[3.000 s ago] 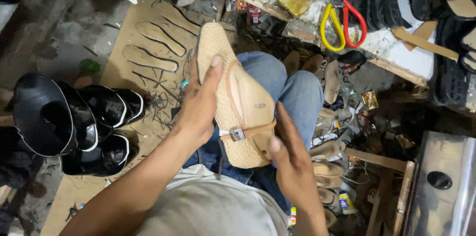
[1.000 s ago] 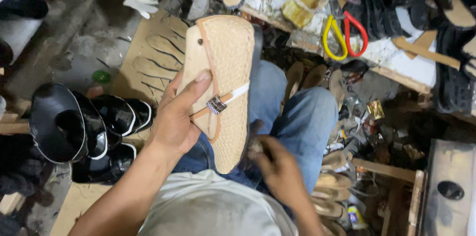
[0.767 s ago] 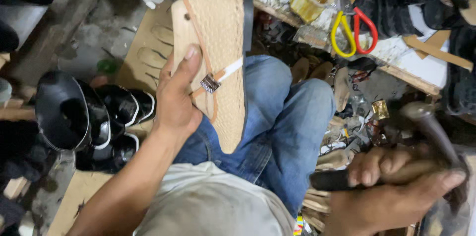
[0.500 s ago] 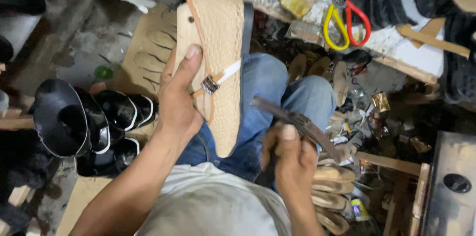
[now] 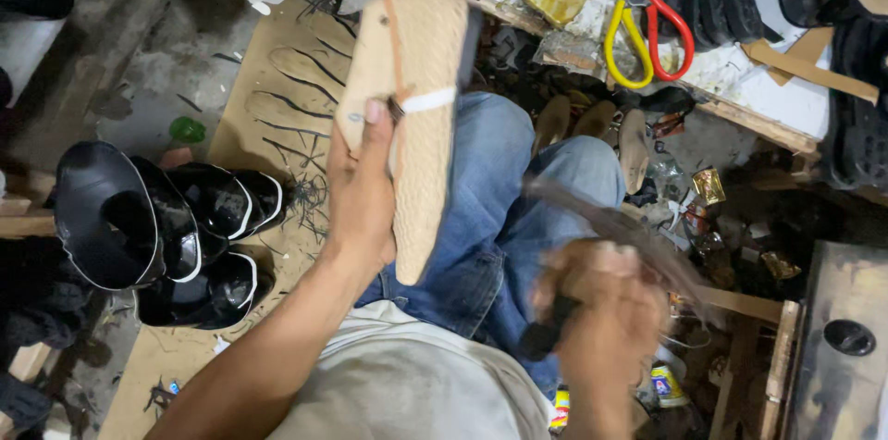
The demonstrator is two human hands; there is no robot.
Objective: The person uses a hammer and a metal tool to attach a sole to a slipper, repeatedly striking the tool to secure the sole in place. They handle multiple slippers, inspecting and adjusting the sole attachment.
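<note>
Over our lap, we are gripping a tan sandal (image 5: 421, 125) in our left hand (image 5: 363, 195), fingers wrapped round its near edge. Our right hand (image 5: 606, 320) is closing tight on a blurred tool (image 5: 620, 227). We judge the sandal light, stiff-soled, best held mid-sole.
</note>
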